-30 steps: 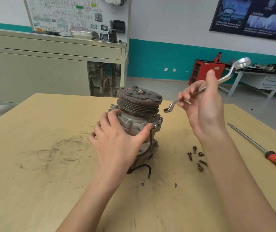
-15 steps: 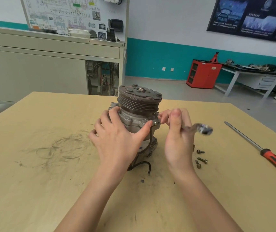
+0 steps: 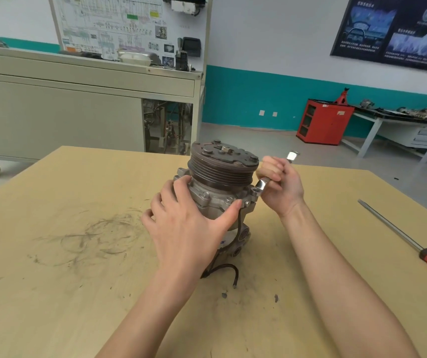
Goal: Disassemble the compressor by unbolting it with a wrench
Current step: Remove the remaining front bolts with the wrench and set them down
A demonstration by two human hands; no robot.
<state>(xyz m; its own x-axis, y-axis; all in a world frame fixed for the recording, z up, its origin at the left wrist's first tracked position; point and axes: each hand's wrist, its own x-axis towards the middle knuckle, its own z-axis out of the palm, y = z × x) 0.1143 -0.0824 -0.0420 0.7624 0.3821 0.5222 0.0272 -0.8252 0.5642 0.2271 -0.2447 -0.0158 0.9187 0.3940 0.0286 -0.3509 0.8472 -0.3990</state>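
Compressor point(image 3: 220, 171) stands upright, pulley on top, mid wooden table point(image 3: 52, 280). Left hand point(image 3: 186, 228) wraps the housing from the near-left side, fingers curled round it, thumb against the near flange. Right hand point(image 3: 281, 184) fists the wrench point(image 3: 261, 186), whose lower ring end sits at the right flange ear. Can't tell if it's seated on a bolt. Red-handled screwdriver point(image 3: 414, 244) lies far right on the table, well apart.
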